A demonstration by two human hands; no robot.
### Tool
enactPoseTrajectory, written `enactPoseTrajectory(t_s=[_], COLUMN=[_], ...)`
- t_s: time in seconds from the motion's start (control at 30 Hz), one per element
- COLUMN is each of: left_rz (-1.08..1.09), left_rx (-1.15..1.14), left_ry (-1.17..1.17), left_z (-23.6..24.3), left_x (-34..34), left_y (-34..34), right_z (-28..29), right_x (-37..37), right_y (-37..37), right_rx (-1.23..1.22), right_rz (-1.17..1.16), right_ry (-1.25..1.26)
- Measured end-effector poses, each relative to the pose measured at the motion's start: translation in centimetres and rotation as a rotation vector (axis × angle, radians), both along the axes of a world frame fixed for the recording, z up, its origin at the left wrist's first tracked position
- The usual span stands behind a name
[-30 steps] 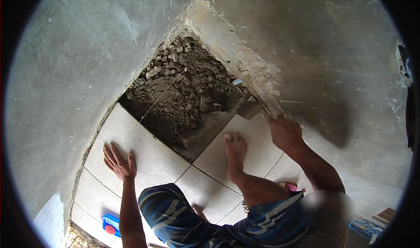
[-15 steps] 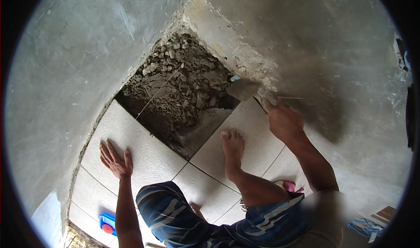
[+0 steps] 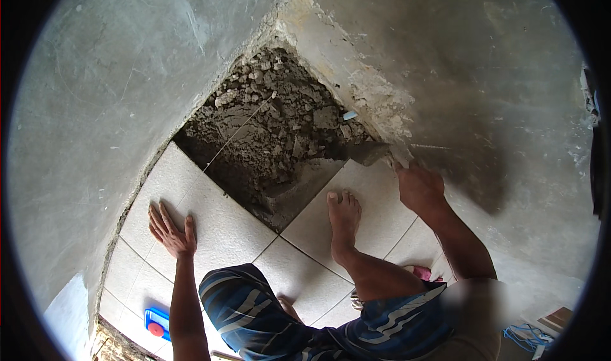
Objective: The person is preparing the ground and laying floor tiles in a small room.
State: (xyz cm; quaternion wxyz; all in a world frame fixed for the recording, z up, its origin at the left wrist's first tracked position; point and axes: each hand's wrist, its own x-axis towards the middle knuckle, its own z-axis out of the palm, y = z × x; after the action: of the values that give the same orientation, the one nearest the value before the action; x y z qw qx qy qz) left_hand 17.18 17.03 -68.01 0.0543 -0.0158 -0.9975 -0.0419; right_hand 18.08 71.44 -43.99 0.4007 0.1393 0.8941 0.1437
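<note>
Pale floor tiles [image 3: 238, 211] have been laid across the near part of the floor, up to two straight edges. In the far corner, between the left wall [image 3: 108, 106] and the right wall [image 3: 484, 75], rough grey mortar [image 3: 270, 129] is left uncovered; it has been spread but is lumpy, so levelling and covering appear to remain. A thin string [image 3: 238, 132] is drawn over it from the left tile edge. A smoother patch is seen along the right tile edge, which may mean that evening-out has been begun there.

The trowel [image 3: 366, 152] is held at the far end of the right tile, close to the right wall, its blade reaching over the mortar's edge; whether contact is made cannot be told. Its handle is gripped by the closed fingers of the right hand [image 3: 421, 188]. The left hand [image 3: 170, 230] is rested on the left tiles, its fingers open and holding nothing.

Compared with half a second ago, the blade has been brought nearer, and the light-blue chip [image 3: 349, 115], partly covered then, is fully exposed. The left hand has been kept in place.
</note>
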Motion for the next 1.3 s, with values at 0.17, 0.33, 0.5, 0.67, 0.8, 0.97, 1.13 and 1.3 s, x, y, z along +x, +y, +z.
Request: enactPoseTrajectory(t_s=[0.17, 0.33, 0.5, 0.67, 0.8, 0.97, 1.13, 1.3], left_rz=[0.011, -0.008, 0.009, 0.015, 0.014, 0.007, 0.011, 0.020], left_rx=[0.014, 0.010, 0.016, 0.023, 0.010, 0.031, 0.027, 0.038], left_ry=[0.007, 0.021, 0.009, -0.022, -0.021, -0.001, 0.009, -0.017], left_z=[-0.7, -0.7, 0.0, -0.6, -0.4, -0.6, -1.0, 0.0], left_x=[0.1, 0.0, 0.0, 0.0, 0.0, -0.2, 0.0, 0.0], left_y=[0.7, 0.5, 0.3, 0.3, 0.1, 0.5, 0.2, -0.1], right_z=[-5.4, -5.3, 0.6, 0.1, -1.5, -5.7, -5.7, 0.5], right_x=[-0.9, -0.2, -0.8, -0.9, -1.0, -2.0, -1.6, -2.0], right_y=[2.7, 0.9, -0.6, 0.5, 0.2, 2.0, 2.6, -0.3], right_rx=[-0.031, 0.034, 0.017, 0.023, -0.013, -0.090, -0.104, 0.064], right_rz=[0.096, 0.031, 0.072, 0.074, 0.103, 0.259, 0.268, 0.074], right_ry=[0.107, 0.127, 0.277, 0.094, 0.045, 0.156, 0.216, 0.048])
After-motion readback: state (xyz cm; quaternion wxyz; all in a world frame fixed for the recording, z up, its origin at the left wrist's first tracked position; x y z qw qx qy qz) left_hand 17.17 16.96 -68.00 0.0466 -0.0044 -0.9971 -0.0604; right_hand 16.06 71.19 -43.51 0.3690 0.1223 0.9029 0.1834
